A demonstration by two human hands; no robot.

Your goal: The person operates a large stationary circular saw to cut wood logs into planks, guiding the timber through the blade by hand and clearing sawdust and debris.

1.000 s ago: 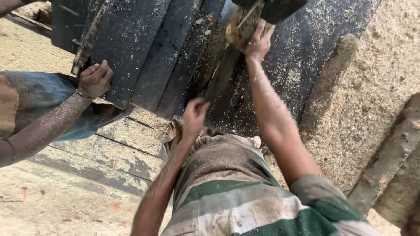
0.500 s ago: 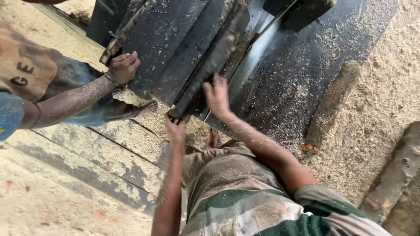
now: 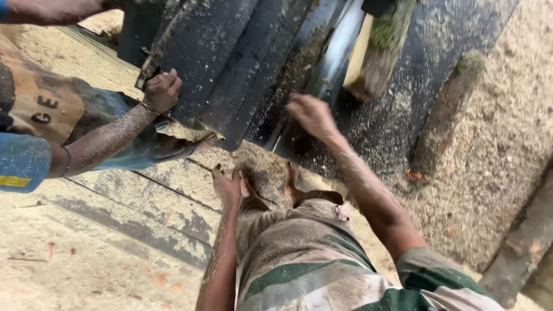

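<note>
— Where are the person's two hands?

— The left hand [image 3: 228, 185] rests low, at the near edge of the dark machine bed [image 3: 230, 63], fingers loosely curled on the sawdust heap [image 3: 262, 167] piled there; it grips nothing that I can see. The right hand [image 3: 313, 115] is raised over the bed with fingers spread, empty, just below the pale wood block [image 3: 374, 55].

— And the block?

— It sits tilted toward the bed's far edge (mossy green on its top face), beside the shiny rail [image 3: 340, 52], not touching the right hand.

— Anyone else?

— A co-worker's hand [image 3: 162, 90] is closed on the bed's left edge, forearm dusted with sawdust. A rough log [image 3: 446, 115] lies along the right side.
</note>
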